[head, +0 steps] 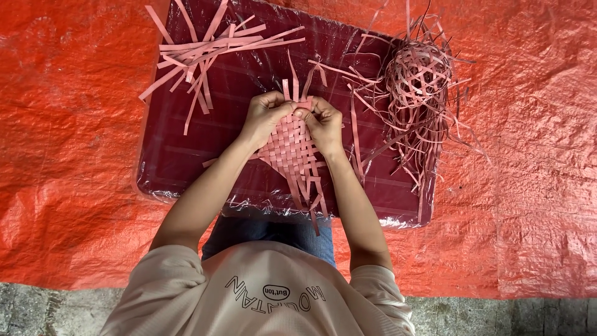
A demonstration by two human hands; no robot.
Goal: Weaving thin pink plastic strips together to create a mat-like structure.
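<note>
A small flat weave of pink strips (289, 152) lies on a dark maroon board wrapped in clear plastic (180, 155). My left hand (264, 115) grips the weave's far edge from the left, fingers curled over the strips. Pressed close beside it, my right hand (323, 124) pinches the same edge from the right. A few loose strip ends stick up between the two hands, and others trail off the weave toward my lap.
A pile of loose pink strips (205, 50) lies at the board's far left. A rounded, partly woven bundle with trailing strips (416, 78) sits at the far right. An orange tarp (528, 186) lies under the board, with grey concrete (37, 311) at the near edge.
</note>
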